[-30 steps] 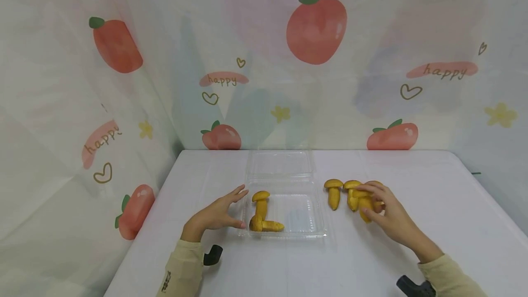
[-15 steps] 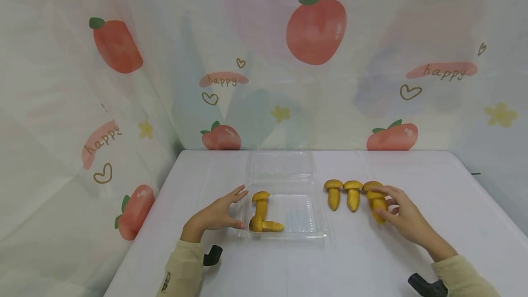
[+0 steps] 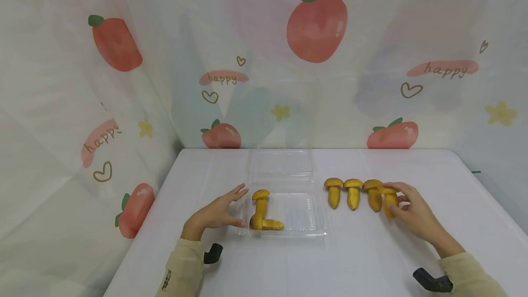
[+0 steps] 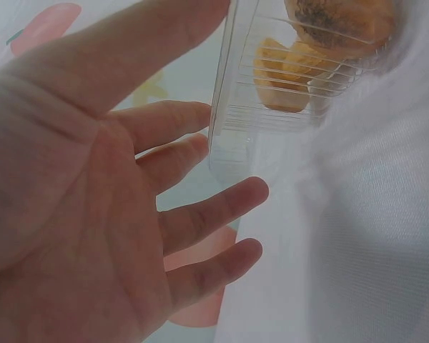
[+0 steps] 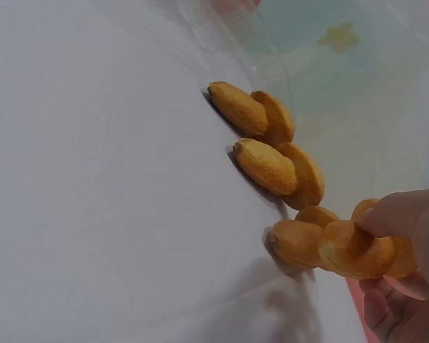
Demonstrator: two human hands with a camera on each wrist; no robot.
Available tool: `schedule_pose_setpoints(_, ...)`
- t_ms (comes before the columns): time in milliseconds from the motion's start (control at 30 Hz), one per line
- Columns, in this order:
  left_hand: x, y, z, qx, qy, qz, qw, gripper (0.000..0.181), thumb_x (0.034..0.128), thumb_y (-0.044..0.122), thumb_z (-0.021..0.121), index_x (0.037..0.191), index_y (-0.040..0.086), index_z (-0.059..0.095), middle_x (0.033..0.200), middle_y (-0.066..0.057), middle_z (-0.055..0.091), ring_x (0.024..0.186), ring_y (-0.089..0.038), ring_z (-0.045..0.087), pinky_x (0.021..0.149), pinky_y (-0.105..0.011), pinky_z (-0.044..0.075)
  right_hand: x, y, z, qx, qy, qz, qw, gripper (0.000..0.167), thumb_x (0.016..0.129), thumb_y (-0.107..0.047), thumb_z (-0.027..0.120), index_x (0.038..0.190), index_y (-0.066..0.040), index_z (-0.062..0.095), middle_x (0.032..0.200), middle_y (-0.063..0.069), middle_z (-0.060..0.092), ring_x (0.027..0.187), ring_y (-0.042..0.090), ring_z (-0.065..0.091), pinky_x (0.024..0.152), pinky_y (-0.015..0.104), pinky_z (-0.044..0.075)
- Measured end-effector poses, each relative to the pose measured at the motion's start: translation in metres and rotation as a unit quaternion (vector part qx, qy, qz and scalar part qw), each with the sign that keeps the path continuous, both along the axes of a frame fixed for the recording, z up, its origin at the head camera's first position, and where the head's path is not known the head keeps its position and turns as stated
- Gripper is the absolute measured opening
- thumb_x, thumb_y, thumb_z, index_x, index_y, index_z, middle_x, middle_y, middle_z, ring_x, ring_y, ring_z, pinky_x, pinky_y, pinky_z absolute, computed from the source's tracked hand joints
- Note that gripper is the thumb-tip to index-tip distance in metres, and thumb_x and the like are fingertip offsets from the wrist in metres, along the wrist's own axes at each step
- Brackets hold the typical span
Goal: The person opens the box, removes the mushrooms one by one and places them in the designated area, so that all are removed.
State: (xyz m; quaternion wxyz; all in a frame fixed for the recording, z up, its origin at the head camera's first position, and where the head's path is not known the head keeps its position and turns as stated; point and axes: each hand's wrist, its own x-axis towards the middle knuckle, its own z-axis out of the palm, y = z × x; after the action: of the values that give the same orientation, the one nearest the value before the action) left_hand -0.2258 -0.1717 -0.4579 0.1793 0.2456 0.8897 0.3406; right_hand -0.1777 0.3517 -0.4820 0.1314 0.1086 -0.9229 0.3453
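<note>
My right hand [image 3: 414, 212] pinches a yellow mushroom [image 3: 389, 202] between thumb and fingers, at the right end of a row. Left of it lie three more mushrooms: one close by [image 3: 373, 195], one in the middle [image 3: 353, 194] and one farthest left [image 3: 333, 193]. In the right wrist view the held mushroom [image 5: 354, 250] overlaps its neighbour. My left hand [image 3: 216, 212] has its fingers spread and touches the left rim of a clear plastic clamshell box [image 3: 305, 233]. Inside the box are two mushrooms, one pointing away [image 3: 261, 203] and one lying sideways [image 3: 268, 224].
The box's clear lid [image 3: 280, 163] lies folded back behind it on the white table [image 3: 288, 265]. A fruit-patterned cloth [image 3: 255, 35] hangs behind the table and along its left side. Dark wrist camera mounts [image 3: 213, 254] stick out at both sleeves.
My right hand has moved right with the mushroom it holds, uncovering the other mushrooms in the row. My left hand and the box stay in place.
</note>
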Motion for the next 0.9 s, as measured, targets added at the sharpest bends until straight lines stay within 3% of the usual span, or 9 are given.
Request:
schedule_pose_setpoints(367, 0.0, 0.001, 0.001, 0.0, -0.003, -0.004, 1.0, 0.097, 0.0814, 0.029, 0.086, 0.159, 0.008, 0.031, 0.171, -0.012, 0.016, 0.156, -0.04, 0.02, 0.12, -0.065, 0.026, -0.009, 0.019, -0.005, -0.005, 0.012, 0.003, 0.9999, 0.048, 0.086, 0.011, 0.067, 0.133, 0.004, 0.057, 0.126, 0.021, 0.057, 0.107, -0.016, 0.034, 0.078, 0.0, 0.039)
schedule_pose_setpoints(733, 0.0, 0.001, 0.002, -0.003, -0.002, 0.0, 1.0, 0.096, 0.0813, 0.028, 0.086, 0.159, 0.008, 0.032, 0.171, -0.012, 0.016, 0.156, -0.04, 0.021, 0.12, -0.065, 0.027, -0.023, 0.035, -0.015, 0.012, -0.054, -0.014, 0.9984, 0.05, 0.088, 0.007, 0.065, 0.137, 0.007, 0.052, 0.134, 0.031, 0.053, 0.103, -0.02, 0.028, 0.075, 0.001, 0.038)
schedule_pose_setpoints(800, 0.0, 0.001, 0.003, -0.002, -0.003, 0.001, 1.0, 0.097, 0.0811, 0.028, 0.086, 0.159, 0.008, 0.032, 0.171, -0.013, 0.017, 0.156, -0.04, 0.021, 0.12, -0.065, 0.027, -0.026, 0.036, -0.016, 0.014, -0.064, -0.016, 0.9977, 0.051, 0.089, 0.006, 0.065, 0.138, 0.007, 0.051, 0.136, 0.031, 0.052, 0.108, -0.011, 0.035, 0.075, 0.002, 0.038)
schedule_pose_setpoints(900, 0.0, 0.001, 0.003, -0.002, -0.003, 0.0, 1.0, 0.097, 0.081, 0.028, 0.086, 0.159, 0.007, 0.032, 0.171, -0.013, 0.017, 0.156, -0.041, 0.021, 0.12, -0.065, 0.027, -0.029, 0.036, -0.016, 0.018, -0.079, -0.021, 0.9965, 0.052, 0.089, 0.005, 0.064, 0.14, 0.007, 0.05, 0.138, 0.031, 0.05, 0.115, 0.016, 0.043, 0.075, 0.003, 0.037)
